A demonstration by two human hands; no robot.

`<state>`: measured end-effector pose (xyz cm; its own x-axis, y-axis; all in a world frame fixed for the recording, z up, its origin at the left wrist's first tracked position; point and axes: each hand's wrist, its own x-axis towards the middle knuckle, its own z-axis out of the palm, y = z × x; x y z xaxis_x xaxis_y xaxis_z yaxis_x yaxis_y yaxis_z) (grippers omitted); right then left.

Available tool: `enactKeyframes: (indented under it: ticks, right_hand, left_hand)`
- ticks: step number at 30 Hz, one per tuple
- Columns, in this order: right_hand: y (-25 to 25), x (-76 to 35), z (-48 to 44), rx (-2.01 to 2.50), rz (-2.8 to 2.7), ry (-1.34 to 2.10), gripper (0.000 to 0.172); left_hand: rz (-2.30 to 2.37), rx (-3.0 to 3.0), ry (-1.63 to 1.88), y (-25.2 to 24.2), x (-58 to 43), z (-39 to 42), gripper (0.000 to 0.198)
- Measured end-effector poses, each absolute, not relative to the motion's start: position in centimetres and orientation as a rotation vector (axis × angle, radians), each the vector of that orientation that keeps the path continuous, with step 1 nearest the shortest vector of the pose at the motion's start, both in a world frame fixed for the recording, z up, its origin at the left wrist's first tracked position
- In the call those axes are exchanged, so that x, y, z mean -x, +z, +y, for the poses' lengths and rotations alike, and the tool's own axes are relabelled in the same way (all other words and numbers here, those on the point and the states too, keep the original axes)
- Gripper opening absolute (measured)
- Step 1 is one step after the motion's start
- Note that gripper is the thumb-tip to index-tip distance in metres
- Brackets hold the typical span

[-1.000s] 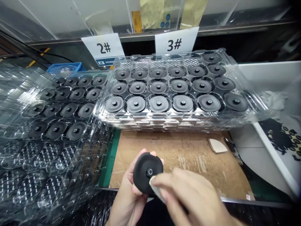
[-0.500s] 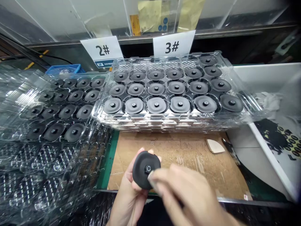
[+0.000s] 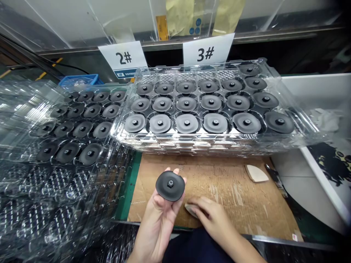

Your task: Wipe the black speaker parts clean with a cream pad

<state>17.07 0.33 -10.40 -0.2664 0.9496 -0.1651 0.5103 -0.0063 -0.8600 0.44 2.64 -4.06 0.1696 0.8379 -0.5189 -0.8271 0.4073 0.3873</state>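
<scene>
Black disc (image 3: pixel 170 186): round, with a small raised hub at its centre, face up and tilted slightly toward the camera. It is held clear of the desk above the near edge of the cardboard sheet (image 3: pixel 233 190). The left hand (image 3: pixel 159 223) supports it from below, fingers closed around its rim. The right hand (image 3: pixel 212 217) rests on the cardboard just right of the disc, fingers curled narrow over a small pale piece (image 3: pixel 191 209). A pale wedge (image 3: pixel 256 173) lies further right on the cardboard. Behind it, a stack of clear trays (image 3: pixel 192 140) carries rows of matching discs, under labels "2#" (image 3: pixel 123 57) and "3#" (image 3: pixel 205 53). More clear trays (image 3: pixel 27 182) stand to the left, part filled.
</scene>
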Motion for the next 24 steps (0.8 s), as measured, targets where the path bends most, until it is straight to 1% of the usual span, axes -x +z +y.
enactKeyframes:
  ticks: [2, 5, 9, 11, 13, 14, 17, 18, 20, 22, 24]
  right_hand:
    - [-9.3, -17.3, 0.5, 1.548, -1.756, 1.204, 0.019]
    - [-5.4, -17.4, 1.8, 1.546, -1.617, 1.108, 0.020]
    - [0.2, -16.1, 3.5, 1.129, -1.709, 0.967, 0.025]
    - [1.7, -15.3, 4.2, 1.018, -1.875, 1.069, 0.023]
    - [2.3, -14.7, 4.6, 1.021, -2.012, 1.218, 0.020]
    - [2.3, -14.5, 4.8, 1.031, -2.042, 1.234, 0.019]
    - [1.6, -14.4, 4.5, 0.994, -1.941, 1.027, 0.020]
    - [1.3, -14.6, 4.2, 0.983, -1.905, 1.010, 0.021]
    - [0.7, -15.6, 3.4, 1.012, -1.895, 1.136, 0.019]
    - [0.3, -16.9, 2.7, 1.159, -1.888, 1.273, 0.017]
    - [0.4, -17.9, 2.3, 1.294, -1.820, 1.257, 0.016]
  left_hand:
    - [0.771, -0.042, 1.174, -4.2, -0.5, 2.6, 0.049]
    - [0.822, -0.098, 1.176, -4.0, -0.8, 2.5, 0.054]
    - [0.903, -0.132, 1.150, -3.3, -1.4, 2.0, 0.055]
    - [0.925, -0.130, 1.122, -3.1, -1.4, 1.6, 0.056]
    - [0.938, -0.122, 1.119, -2.9, -1.3, 1.3, 0.056]
    - [0.936, -0.114, 1.124, -2.9, -1.3, 1.2, 0.055]
    - [0.915, -0.104, 1.137, -2.7, -1.0, 1.2, 0.056]
    - [0.927, -0.113, 1.136, -2.6, -0.9, 1.3, 0.056]
    - [0.975, -0.138, 1.130, -2.3, -0.8, 1.5, 0.057]
    - [1.009, -0.156, 1.136, -2.0, -0.8, 1.8, 0.061]
    - [0.996, -0.177, 1.144, -1.7, -1.0, 1.9, 0.065]
